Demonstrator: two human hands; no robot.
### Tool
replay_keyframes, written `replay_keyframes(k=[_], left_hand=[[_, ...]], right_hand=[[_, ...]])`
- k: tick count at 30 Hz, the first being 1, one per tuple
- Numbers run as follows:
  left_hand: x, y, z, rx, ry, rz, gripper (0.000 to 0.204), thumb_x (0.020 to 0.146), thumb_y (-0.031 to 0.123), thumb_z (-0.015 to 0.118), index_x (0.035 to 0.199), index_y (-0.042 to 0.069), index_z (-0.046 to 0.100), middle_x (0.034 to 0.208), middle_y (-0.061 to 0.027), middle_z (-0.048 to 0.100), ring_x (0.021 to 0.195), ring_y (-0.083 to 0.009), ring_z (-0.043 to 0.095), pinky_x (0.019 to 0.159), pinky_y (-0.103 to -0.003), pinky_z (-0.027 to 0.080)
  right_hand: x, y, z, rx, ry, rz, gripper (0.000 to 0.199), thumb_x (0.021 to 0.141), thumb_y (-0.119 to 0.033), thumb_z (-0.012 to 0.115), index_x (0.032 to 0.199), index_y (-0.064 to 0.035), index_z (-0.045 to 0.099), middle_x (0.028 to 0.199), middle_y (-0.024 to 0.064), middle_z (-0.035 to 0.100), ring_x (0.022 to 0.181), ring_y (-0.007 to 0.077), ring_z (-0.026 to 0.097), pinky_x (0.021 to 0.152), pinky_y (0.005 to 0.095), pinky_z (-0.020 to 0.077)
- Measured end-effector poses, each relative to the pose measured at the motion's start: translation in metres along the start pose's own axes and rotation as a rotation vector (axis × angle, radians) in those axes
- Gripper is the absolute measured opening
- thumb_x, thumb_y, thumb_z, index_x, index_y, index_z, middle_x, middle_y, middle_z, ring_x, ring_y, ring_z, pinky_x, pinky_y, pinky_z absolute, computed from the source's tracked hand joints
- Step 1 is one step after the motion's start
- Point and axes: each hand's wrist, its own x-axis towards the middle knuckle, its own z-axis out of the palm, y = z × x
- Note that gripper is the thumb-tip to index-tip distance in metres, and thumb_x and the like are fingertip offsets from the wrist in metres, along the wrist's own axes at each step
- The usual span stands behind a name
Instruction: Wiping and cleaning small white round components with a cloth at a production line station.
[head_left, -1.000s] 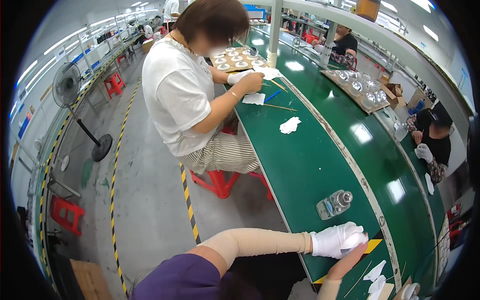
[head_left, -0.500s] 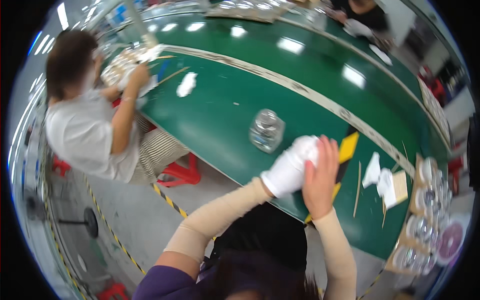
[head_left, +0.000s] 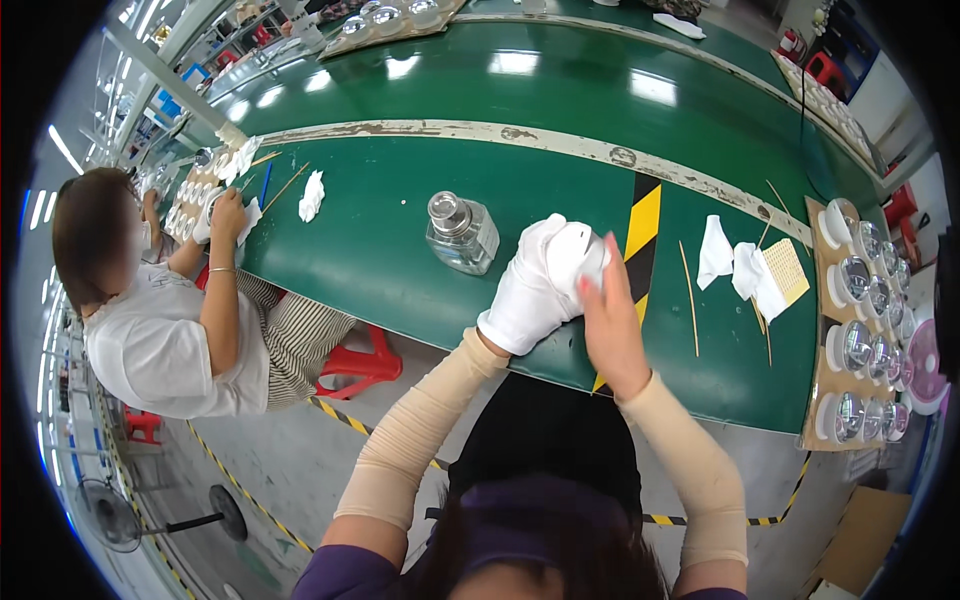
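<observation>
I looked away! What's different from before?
The view swung right, bringing the board of shiny domes into fuller view. Nothing was visibly grabbed or released. The gloved left hand still holds the white round piece, the bare right hand at it; the bottle stayed put.

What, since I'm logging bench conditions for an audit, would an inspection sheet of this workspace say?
Surface: green bench; worn pale strip along it, yellow-and-black tape across it, clear bottle standing on it.
Job's things: white piece, held; outline partly unclear.
Clutter: white cloths, thin sticks and yellowish ribbed pad at right; crumpled white cloth at left.
Hands: gloved left hand closed around the piece; bare right hand touching its right side, grip unclear.
Cables: one dark cord at upper right.
Surroundings: seated co-worker, red stool and floor fan at left; cardboard tray of glossy domed parts at right.
</observation>
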Motion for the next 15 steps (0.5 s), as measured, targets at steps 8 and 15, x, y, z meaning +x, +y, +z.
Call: replay_keyframes(k=[8, 15], left_hand=[[-0.016, 0.02, -0.008, -0.13, 0.058, -0.169, 0.114, 0.06, 0.021, 0.09, 0.146, -0.002, 0.018, 0.137, -0.0216, 0.038, 0.128, -0.033, 0.042, 0.107, -0.039, 0.036], [0.007, 0.029, -0.012, 0.024, -0.004, -0.101, 0.108, 0.059, 0.022, 0.091, 0.144, 0.0, 0.027, 0.132, -0.0196, 0.043, 0.125, -0.03, 0.046, 0.104, -0.037, 0.04]], right_hand=[[0.018, -0.007, -0.082, 0.51, -0.005, 0.363, 0.026, 0.096, -0.001, 0.044, 0.12, 0.0068, 0.052, 0.109, 0.02, 0.064, 0.087, 0.0241, 0.068, 0.082, 0.0326, 0.054], [0.049, 0.011, -0.086, 0.377, 0.151, 0.239, 0.018, 0.092, -0.004, 0.059, 0.108, 0.0041, 0.058, 0.098, 0.0065, 0.065, 0.088, 0.0117, 0.06, 0.075, 0.0238, 0.0477]])
